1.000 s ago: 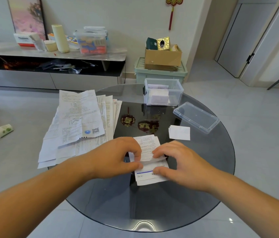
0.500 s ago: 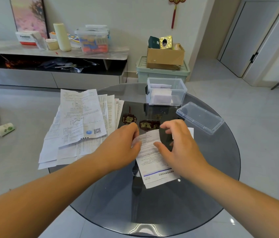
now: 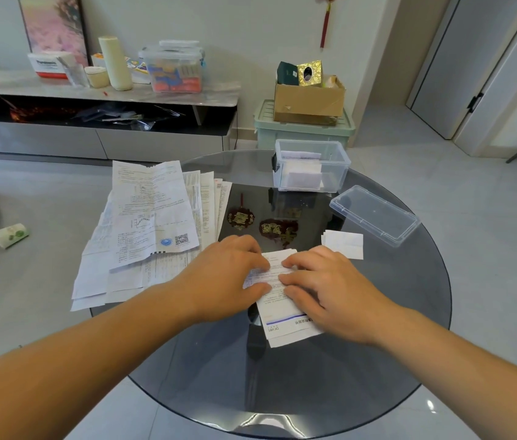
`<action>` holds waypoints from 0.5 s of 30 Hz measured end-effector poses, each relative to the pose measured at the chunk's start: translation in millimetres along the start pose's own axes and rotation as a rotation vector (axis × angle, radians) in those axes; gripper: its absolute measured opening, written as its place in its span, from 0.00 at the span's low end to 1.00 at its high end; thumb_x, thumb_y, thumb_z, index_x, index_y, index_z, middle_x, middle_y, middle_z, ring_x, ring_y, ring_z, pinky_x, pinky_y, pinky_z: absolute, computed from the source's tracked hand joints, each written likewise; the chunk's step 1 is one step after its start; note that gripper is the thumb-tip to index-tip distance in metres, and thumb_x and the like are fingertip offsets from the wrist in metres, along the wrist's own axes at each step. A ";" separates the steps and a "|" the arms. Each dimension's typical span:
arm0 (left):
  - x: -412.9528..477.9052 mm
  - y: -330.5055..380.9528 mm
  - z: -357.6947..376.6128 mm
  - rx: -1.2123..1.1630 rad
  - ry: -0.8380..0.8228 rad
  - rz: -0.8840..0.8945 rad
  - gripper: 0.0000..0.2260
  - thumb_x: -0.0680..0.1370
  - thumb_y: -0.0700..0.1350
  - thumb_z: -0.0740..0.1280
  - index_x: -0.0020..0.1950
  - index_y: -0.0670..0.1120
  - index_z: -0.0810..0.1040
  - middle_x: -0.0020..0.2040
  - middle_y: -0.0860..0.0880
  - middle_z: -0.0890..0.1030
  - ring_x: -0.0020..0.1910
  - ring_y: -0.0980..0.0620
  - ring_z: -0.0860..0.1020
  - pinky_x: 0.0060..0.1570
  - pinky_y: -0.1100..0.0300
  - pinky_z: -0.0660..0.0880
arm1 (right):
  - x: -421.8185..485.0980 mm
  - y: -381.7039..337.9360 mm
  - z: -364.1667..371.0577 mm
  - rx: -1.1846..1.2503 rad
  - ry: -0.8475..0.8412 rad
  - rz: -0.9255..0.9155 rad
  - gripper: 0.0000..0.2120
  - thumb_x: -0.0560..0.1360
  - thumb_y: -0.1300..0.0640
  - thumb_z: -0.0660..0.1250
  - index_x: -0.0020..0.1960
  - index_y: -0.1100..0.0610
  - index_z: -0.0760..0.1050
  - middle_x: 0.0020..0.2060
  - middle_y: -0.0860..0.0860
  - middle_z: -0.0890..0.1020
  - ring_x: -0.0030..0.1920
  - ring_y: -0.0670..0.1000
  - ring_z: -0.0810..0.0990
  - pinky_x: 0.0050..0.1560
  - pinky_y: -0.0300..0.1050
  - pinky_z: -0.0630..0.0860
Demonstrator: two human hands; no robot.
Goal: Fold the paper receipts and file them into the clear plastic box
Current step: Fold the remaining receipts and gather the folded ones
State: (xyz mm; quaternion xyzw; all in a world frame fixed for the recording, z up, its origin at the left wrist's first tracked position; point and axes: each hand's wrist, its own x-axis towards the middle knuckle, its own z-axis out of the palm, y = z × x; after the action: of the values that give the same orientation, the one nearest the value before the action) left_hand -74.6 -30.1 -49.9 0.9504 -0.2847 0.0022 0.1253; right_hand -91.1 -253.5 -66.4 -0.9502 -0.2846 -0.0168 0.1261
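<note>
The receipt [image 3: 286, 325] lies flat in the middle of the tabletop [image 3: 282, 395], near the person, with its blue-striped end toward them and its far end under both hands. The left hand [image 3: 231, 274] and right hand [image 3: 330, 290] meet over it from either side. Their fingers [image 3: 304, 257] are gently bent and slightly apart, the tips pressing down on the paper rather than wrapping it, probably to hold a fold line and flatten a crease against the hard glass. Working close to the body gives the hands firm downward pressure. Just beyond the right hand sits a folded slip [image 3: 344, 244], apparently finished and waiting to be filed. Farther back stands the clear box [image 3: 343, 168], open, with white folded papers already inside, and its lid [image 3: 374, 214] rests upside-down on the tabletop to the right, out of the way so that filing needs no extra step. On the left, the pile [image 3: 152, 217] of unfolded papers fans over the tabletop's edge within the left hand's reach, so much of the task looks undone.
</note>
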 end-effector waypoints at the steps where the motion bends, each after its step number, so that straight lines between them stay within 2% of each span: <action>1: 0.5 -0.6 -1.9 0.005 -0.029 0.002 0.19 0.79 0.59 0.65 0.68 0.56 0.77 0.63 0.57 0.73 0.60 0.58 0.70 0.62 0.59 0.70 | -0.3 -0.9 -0.7 -0.005 -0.013 0.001 0.27 0.80 0.38 0.46 0.64 0.45 0.79 0.65 0.42 0.76 0.62 0.46 0.69 0.63 0.49 0.69; 5: 4.5 -3.7 -5.7 -0.032 -0.067 -0.025 0.21 0.78 0.58 0.68 0.70 0.55 0.76 0.64 0.58 0.73 0.58 0.61 0.69 0.56 0.66 0.69 | -1.4 -3.0 -2.3 0.011 -0.040 0.024 0.29 0.79 0.37 0.44 0.66 0.44 0.78 0.67 0.41 0.74 0.64 0.45 0.67 0.65 0.50 0.67; 8: 5.0 -4.3 -5.3 -0.060 -0.060 -0.046 0.21 0.77 0.57 0.70 0.70 0.56 0.76 0.64 0.59 0.73 0.55 0.62 0.68 0.54 0.67 0.69 | -2.2 -4.9 -3.0 0.041 -0.028 0.044 0.23 0.81 0.39 0.51 0.66 0.44 0.78 0.68 0.40 0.74 0.65 0.45 0.66 0.67 0.51 0.66; 10: 5.2 -5.3 -4.0 -0.088 -0.063 -0.067 0.20 0.76 0.57 0.71 0.68 0.56 0.76 0.64 0.59 0.72 0.57 0.62 0.67 0.56 0.66 0.69 | -2.0 -5.7 -4.4 0.064 -0.027 0.061 0.19 0.82 0.41 0.56 0.67 0.44 0.77 0.68 0.40 0.73 0.66 0.44 0.65 0.68 0.51 0.65; 13: 9.2 -8.4 -4.4 -0.170 -0.047 -0.156 0.17 0.74 0.58 0.72 0.61 0.57 0.77 0.63 0.58 0.70 0.61 0.58 0.68 0.62 0.60 0.70 | -1.0 -6.5 -7.3 0.091 -0.036 0.078 0.18 0.82 0.42 0.58 0.67 0.44 0.77 0.68 0.39 0.73 0.66 0.43 0.64 0.69 0.50 0.65; 15: 16.0 -9.9 -6.3 -0.163 -0.042 -0.203 0.17 0.73 0.57 0.75 0.58 0.56 0.75 0.59 0.56 0.72 0.58 0.55 0.72 0.60 0.56 0.75 | 0.0 -7.4 -9.2 0.103 -0.043 0.080 0.17 0.82 0.43 0.59 0.67 0.45 0.77 0.68 0.39 0.73 0.66 0.43 0.64 0.69 0.50 0.65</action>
State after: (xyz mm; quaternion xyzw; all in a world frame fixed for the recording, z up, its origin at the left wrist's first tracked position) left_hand -55.5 -29.3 -44.9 0.9608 -0.1890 -0.0535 0.1958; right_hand -94.7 -249.9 -55.8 -0.9531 -0.2496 0.0233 0.1694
